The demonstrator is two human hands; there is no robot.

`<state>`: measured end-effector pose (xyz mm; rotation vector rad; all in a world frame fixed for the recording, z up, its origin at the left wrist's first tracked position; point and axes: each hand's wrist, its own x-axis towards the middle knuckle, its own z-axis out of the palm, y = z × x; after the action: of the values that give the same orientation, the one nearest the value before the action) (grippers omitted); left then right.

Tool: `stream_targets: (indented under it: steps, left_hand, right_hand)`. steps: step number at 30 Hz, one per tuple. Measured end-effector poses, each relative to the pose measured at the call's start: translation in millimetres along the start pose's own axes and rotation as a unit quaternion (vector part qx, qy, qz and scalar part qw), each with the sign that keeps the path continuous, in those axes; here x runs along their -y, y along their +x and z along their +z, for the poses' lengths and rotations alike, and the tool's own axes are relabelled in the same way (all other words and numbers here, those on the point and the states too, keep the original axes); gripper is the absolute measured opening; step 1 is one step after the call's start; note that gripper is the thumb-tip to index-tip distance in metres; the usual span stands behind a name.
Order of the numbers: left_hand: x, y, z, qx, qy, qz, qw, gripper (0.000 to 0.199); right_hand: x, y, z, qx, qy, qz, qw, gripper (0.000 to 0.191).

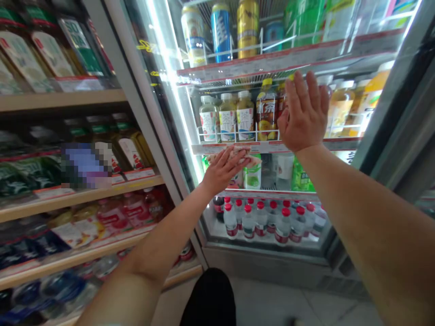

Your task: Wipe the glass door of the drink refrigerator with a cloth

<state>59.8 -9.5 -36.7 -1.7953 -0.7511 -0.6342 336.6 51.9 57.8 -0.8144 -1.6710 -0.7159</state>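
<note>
A lit drinks cooler with a glass door (275, 176) stands in front of me. My left hand (222, 170) lies over a crumpled pinkish cloth (249, 159), pressing it against the glass at the height of the lower shelf. Higher and to the right, my right hand (304, 113) is raised flat on the glass, fingers stretched upward, holding nothing. Behind the glass near it is a bottle with a yellow cap (267, 111). Left of that are several white-labelled bottles (227, 118).
Cans (220, 34) fill the cooler's top shelf; red-capped water bottles (248, 224) stand at its bottom. Wooden shelves (81, 192) with bottled drinks run along the left. A dark-clothed knee (209, 299) is above the tiled floor (272, 301).
</note>
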Motion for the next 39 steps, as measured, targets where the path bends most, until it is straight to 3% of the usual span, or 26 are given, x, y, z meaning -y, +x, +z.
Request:
stream_targets:
  steps: [5, 8, 11, 13, 15, 17, 19, 23, 25, 29, 31, 36, 39]
  left_hand:
    - [27, 8, -5.4, -0.078, 0.016, -0.106, 0.991, 0.083]
    - [19, 7, -5.5, -0.072, -0.01, -0.077, 0.994, 0.081]
    - [10, 0, -7.5, -0.015, -0.036, 0.021, 0.999, 0.077]
    - [17, -1, -10.9, 0.018, -0.037, 0.052, 0.998, 0.077]
    - [33, 0, -13.5, 0.004, -0.019, 0.012, 1.0, 0.078]
    - [43, 1, -13.7, -0.045, 0.003, -0.061, 0.997, 0.079]
    - [41, -2, -11.8, -0.074, 0.009, -0.096, 0.993, 0.078]
    - [20, -12, -10.4, -0.016, -0.02, -0.011, 1.0, 0.077]
    - [22, -14, -12.1, 0.005, -0.027, 0.017, 0.999, 0.076]
    - [41, -12, -12.9, -0.058, -0.026, -0.1, 0.993, 0.075]
    - [39, -14, -10.9, -0.083, -0.026, -0.134, 0.987, 0.076]
    - [25, -21, -10.0, -0.007, -0.03, -0.014, 0.999, 0.069]
    - [36, -21, -10.3, -0.029, 0.0, -0.066, 0.997, 0.068]
  right_hand:
    - [1, -1, -1, -0.011, -0.009, 0.0, 1.0, 0.065]
    - [2, -1, -2, -0.012, -0.033, -0.005, 0.999, 0.065]
    - [2, -1, -2, -0.021, -0.021, -0.017, 0.999, 0.064]
    - [1, -1, -2, -0.023, -0.014, -0.019, 0.999, 0.064]
    - [0, -1, -1, -0.019, -0.008, -0.016, 1.0, 0.065]
    - [0, -1, 0, -0.016, -0.001, -0.006, 1.0, 0.066]
    - [0, -1, 0, -0.006, 0.0, 0.012, 1.0, 0.067]
    - [0, -2, 1, -0.014, -0.028, 0.002, 1.0, 0.064]
    - [0, -3, 2, -0.03, -0.036, -0.016, 0.999, 0.062]
    - [-1, -3, 3, -0.044, -0.039, -0.018, 0.998, 0.061]
    - [-1, -3, 3, -0.041, -0.034, -0.015, 0.998, 0.06]
    - [0, -2, 2, -0.028, -0.033, -0.008, 0.999, 0.06]
    - [1, -2, 1, -0.024, -0.049, -0.009, 0.998, 0.062]
